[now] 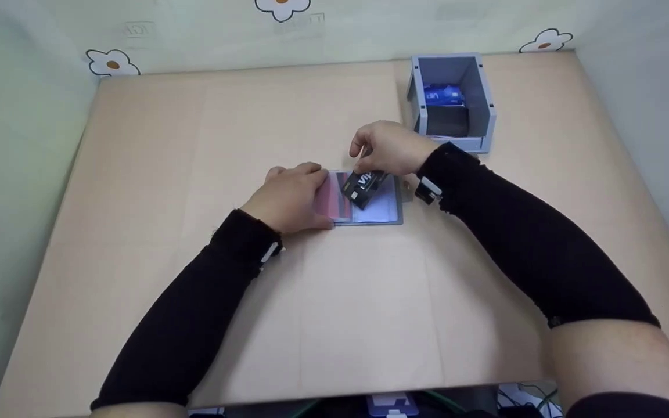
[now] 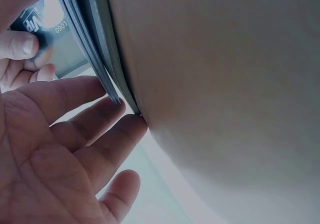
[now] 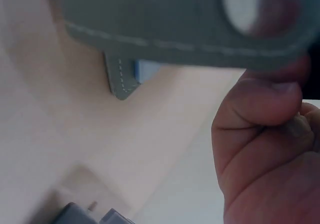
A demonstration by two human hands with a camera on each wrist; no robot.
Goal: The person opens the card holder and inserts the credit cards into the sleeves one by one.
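Note:
An open card holder (image 1: 393,213) with clear sleeves lies on the table, coloured cards showing in its left side. My left hand (image 1: 291,197) holds that left side, thumb at the near edge and fingers at the far edge. In the left wrist view, the fingers of my left hand (image 2: 65,134) touch the stacked page edges (image 2: 87,39). My right hand (image 1: 395,148) pinches a black VIP card (image 1: 360,188), tilted over the right sleeve. The right wrist view shows a grey stitched flap (image 3: 165,29) with a metal snap, beside my right hand (image 3: 270,144).
A grey plastic bin (image 1: 488,125) stands at the back right, just beyond my right hand. Inside it are a blue packet (image 1: 443,94) and a dark item (image 1: 448,121). Light walls with flower prints border the table (image 1: 154,145) at the back and sides.

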